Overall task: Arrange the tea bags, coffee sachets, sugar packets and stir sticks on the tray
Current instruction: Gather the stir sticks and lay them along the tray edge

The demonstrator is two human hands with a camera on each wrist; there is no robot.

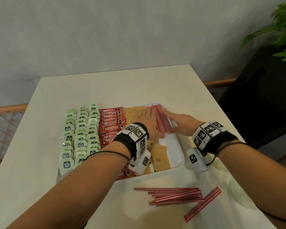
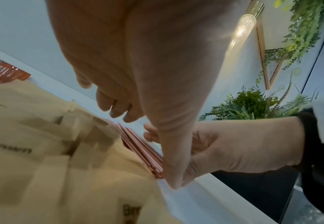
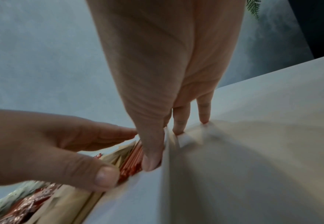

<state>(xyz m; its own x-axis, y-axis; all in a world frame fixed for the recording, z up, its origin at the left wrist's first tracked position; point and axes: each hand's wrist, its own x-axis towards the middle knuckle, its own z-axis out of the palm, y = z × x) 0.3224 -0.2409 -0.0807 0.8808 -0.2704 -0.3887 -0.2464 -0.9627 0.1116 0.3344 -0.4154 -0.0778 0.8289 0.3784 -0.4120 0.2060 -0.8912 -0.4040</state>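
Observation:
A white tray (image 1: 174, 150) holds rows of green tea bags (image 1: 81, 134), red coffee sachets (image 1: 111, 123) and brown sugar packets (image 1: 158, 157). A bundle of red striped stir sticks (image 1: 160, 118) lies at the tray's far right. My left hand (image 1: 146, 119) presses flat against the bundle's left side, over the sugar packets. My right hand (image 1: 177, 120) presses on its right side with straight fingers. In the left wrist view, the left thumb (image 2: 172, 166) touches the stick ends (image 2: 146, 151). In the right wrist view, the right thumb (image 3: 151, 154) rests beside the sticks (image 3: 132, 160).
More loose stir sticks (image 1: 173, 195) lie on the white table in front of the tray, with a few more (image 1: 204, 203) angled to their right. Clear glasses (image 1: 221, 164) stand by the table's right edge. A dark cabinet (image 1: 263, 100) and a plant (image 1: 284, 30) are to the right.

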